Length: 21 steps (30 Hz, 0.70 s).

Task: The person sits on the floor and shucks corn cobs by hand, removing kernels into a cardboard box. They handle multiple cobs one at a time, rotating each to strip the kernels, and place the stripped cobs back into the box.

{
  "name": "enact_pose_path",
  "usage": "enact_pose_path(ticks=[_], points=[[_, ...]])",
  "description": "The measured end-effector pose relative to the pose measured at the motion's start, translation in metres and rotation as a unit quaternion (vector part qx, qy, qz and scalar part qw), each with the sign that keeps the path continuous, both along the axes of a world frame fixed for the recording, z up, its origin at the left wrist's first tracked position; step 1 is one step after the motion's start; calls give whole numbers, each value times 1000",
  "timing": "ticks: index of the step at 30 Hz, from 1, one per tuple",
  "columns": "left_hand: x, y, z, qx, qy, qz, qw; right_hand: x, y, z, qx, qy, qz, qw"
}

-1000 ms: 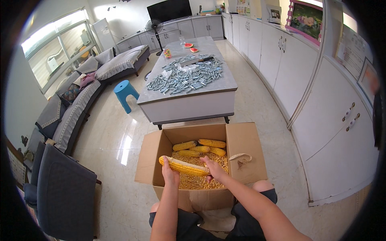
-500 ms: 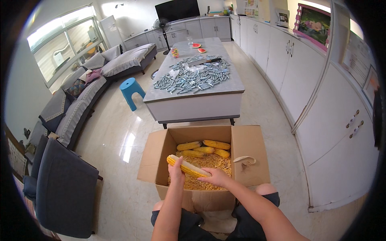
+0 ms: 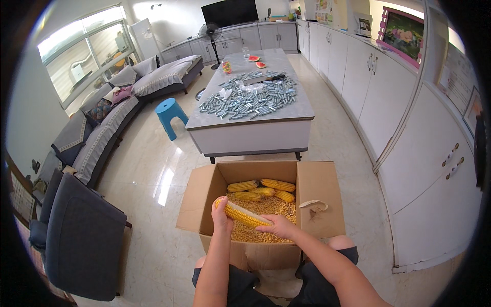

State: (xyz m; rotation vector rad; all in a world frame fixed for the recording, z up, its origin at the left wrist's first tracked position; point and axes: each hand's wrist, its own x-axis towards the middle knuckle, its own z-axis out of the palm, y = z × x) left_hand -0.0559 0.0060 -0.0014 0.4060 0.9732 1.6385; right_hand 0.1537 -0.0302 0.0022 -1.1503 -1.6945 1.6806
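Observation:
Between my two hands a yellow corn cob [image 3: 244, 214] slants over an open cardboard box [image 3: 259, 254]. A pale strip without kernels runs along its upper side. My left hand [image 3: 221, 217] is closed around the cob's left end. My right hand [image 3: 280, 226] grips the lower right end, fingers underneath. Loose corn kernels [image 3: 276, 207] cover the inside of the box below the cob. Several whole corn cobs [image 3: 261, 191] lie on the kernels against the box's far wall.
A dried husk strip [image 3: 313, 205] lies on the box's right flap. Beyond the box stands a grey-topped table [image 3: 204, 122] bearing many small metallic cylinders [image 3: 250, 100], a knife [image 3: 271, 78] and watermelon slices [image 3: 261, 65]. A blue stool [image 3: 169, 110] and grey chair [image 3: 84, 235] are left; white cabinets [image 3: 353, 71] line the right.
The cob has rolled in my hands, so more yellow kernels face up and the bare strip looks narrower. My left hand has shifted toward its end. The view has moved slightly.

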Motion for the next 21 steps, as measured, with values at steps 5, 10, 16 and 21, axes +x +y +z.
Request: enact_pose_path(ticks=[5, 10, 16, 21], points=[[4, 1, -1, -31, 49, 27, 998, -1, -8, 0, 58, -83, -12, 995], [11, -2, 9, -67, 51, 61, 995, -3, -10, 1, 43, -80, -3, 996], [-3, 0, -4, -27, -71, -3, 997, -4, -7, -5, 14, -27, -5, 1000], [7, -1, 6, -42, 12, 48, 998, -4, -8, -3, 14, -57, 1, 998]])
